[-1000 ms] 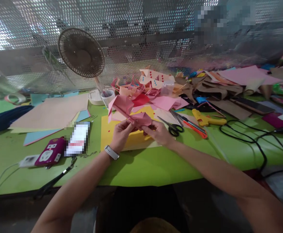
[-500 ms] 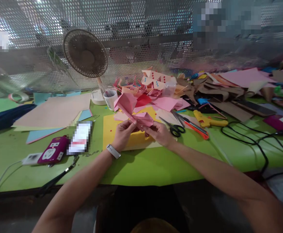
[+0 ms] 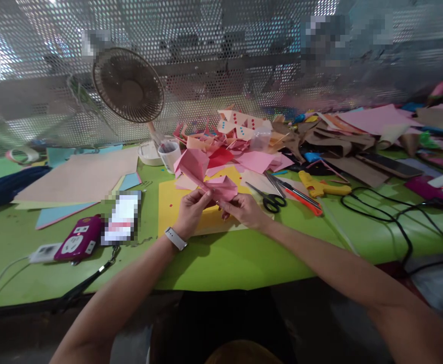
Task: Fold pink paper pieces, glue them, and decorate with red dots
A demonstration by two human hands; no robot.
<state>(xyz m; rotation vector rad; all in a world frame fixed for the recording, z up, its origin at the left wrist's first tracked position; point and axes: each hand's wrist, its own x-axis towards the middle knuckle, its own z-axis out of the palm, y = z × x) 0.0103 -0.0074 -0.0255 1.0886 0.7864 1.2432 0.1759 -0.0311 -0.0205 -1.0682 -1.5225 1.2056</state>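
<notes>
Pink folded-paper piece (image 3: 195,168) mid-frame, above flat yellow paper sheet (image 3: 168,217). Left hand (image 3: 191,208) pinching its lower edge; right hand (image 3: 246,209) pinching its right end. Creases already made; flaps flare open, shaping seems unfinished. Black-handled metal scissors (image 3: 270,203) lie unheld, right of centre.

The folded pink paper (image 3: 197,168) covers less of the white cup (image 3: 168,155) now.
</notes>
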